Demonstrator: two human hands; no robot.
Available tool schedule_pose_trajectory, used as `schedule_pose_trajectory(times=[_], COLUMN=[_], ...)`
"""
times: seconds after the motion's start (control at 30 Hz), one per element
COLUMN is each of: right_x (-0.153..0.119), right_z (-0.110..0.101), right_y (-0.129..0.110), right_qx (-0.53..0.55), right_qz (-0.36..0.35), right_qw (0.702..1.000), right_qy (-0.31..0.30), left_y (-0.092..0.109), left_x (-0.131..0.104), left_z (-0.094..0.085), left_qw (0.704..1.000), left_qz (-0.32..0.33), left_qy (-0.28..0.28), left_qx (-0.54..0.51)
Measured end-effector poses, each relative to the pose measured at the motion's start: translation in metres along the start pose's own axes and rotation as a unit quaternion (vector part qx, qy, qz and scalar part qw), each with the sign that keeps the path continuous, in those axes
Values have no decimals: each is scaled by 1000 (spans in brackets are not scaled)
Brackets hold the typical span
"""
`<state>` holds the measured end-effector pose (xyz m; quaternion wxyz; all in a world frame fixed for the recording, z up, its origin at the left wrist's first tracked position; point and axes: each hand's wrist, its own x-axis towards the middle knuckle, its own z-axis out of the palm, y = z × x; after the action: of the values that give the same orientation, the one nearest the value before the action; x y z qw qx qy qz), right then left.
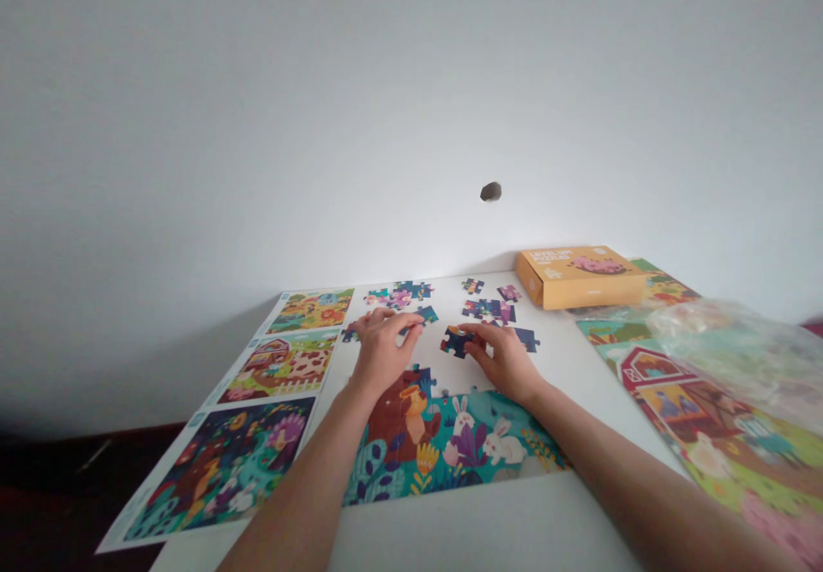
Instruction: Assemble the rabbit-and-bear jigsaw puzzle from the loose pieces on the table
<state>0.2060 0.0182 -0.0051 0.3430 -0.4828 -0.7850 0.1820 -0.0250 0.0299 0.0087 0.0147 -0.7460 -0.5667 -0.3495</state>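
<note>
My left hand (384,345) is closed in a pinch at the edge of a blue-teal puzzle piece (426,316), thumb and forefinger together on it. In my right hand (500,356) a dark blue puzzle piece (453,343) with an orange patch is gripped between thumb and fingers, slightly left of the palm. Below both hands lies a partly joined puzzle (472,443) showing a brown bear and white rabbits, its upper edge uneven. Loose pieces (489,310) lie beyond my right hand, and more pieces (399,298) beyond my left.
A printed sheet (325,381) with three pictures lies along the table's left side. At the back right stands an orange puzzle box (582,276). A farm puzzle (713,435) lies at the right, partly under crumpled clear plastic (726,349). A white wall (386,126) rises behind the table.
</note>
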Motion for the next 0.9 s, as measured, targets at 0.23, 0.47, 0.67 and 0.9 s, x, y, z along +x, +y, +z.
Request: schedule_pose_trajectory(times=[0.23, 0.47, 0.67, 0.9], right_x=[-6, 11, 38, 35], right_z=[0, -7, 32, 57], right_y=[2, -29, -49, -32], right_qx=[-14, 56, 72, 17], right_qz=[-20, 84, 71, 40], right_qw=[999, 992, 992, 998], right_qy=[-39, -81, -70, -35], left_y=[-34, -52, -49, -45], left_x=[11, -20, -24, -22], left_z=[-29, -10, -12, -10], left_qw=[987, 998, 998, 995], left_qz=[-141, -23, -21, -13], left_qy=[-75, 38, 5, -47], left_qx=[27, -41, -66, -88])
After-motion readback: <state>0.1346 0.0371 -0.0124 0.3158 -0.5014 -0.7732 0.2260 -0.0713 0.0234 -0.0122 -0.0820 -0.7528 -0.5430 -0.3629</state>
